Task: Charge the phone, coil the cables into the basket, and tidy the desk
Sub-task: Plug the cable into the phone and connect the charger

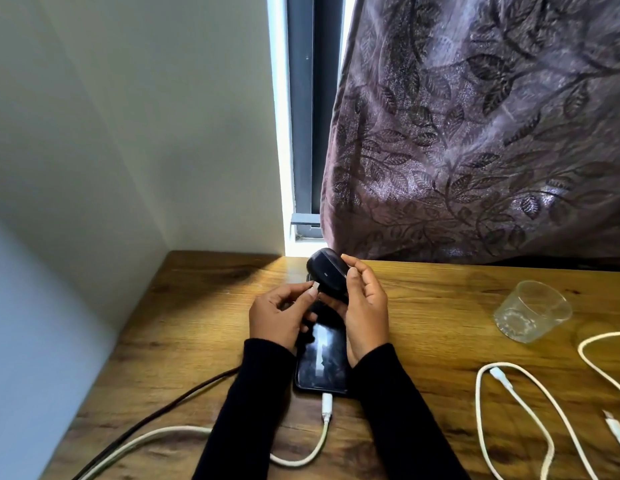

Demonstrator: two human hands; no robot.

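— Holding steady over the brown wood-grain desk [423,306], both hands are up at the far edge. What's the right hand [365,308] got?

— It's wrapped around a dark rounded plastic charger block [327,271], fingers curled on its side, the block lifted clear of the desk.

— And the left hand [279,315]?

— Pinched shut on a small white plug end [314,289], thumb and forefinger pressing it right against the block's lower edge. Whether it's seated in the block, I can't tell.

— Where's the phone?

— The black glossy smartphone [320,362] lies flat, screen up, between the two black sleeves, partly under the hands. A white cable [315,441] is plugged into its near end and loops away to the left, beside a thin dark cord [156,415].

— Anything off to the right?

— A loose white cable [530,410] sprawls in a big loop, another white cable [592,362] near the edge, and a clear glass tumbler [532,310] tipped on its side. A purple leaf-patterned curtain [475,126] hangs behind.
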